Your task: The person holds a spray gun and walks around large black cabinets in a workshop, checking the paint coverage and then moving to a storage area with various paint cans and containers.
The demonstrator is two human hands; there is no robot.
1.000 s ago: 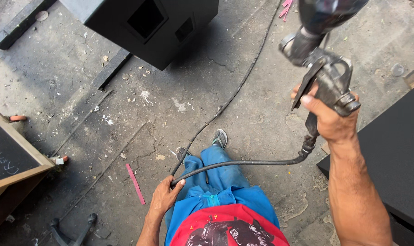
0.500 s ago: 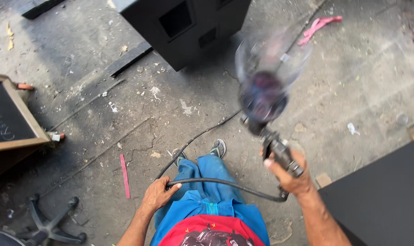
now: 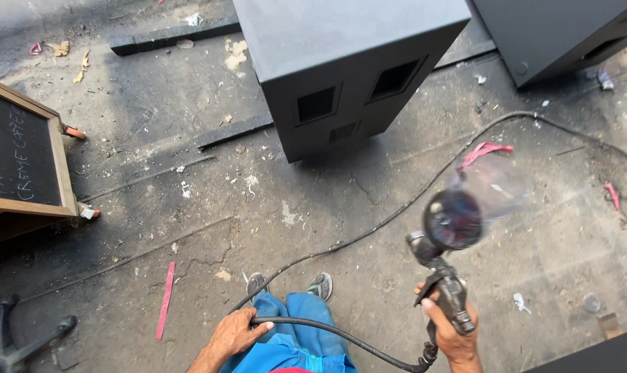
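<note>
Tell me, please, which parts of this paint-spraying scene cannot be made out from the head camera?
- Right hand: wrist and palm cut off by the bottom edge.
- Spray gun: its clear cup is motion-blurred, so the contents are unreadable.
- Hose: where it ends is cut off at the right edge.
- Left hand: the forearm leaves the frame.
- Black box: top cut off.
</note>
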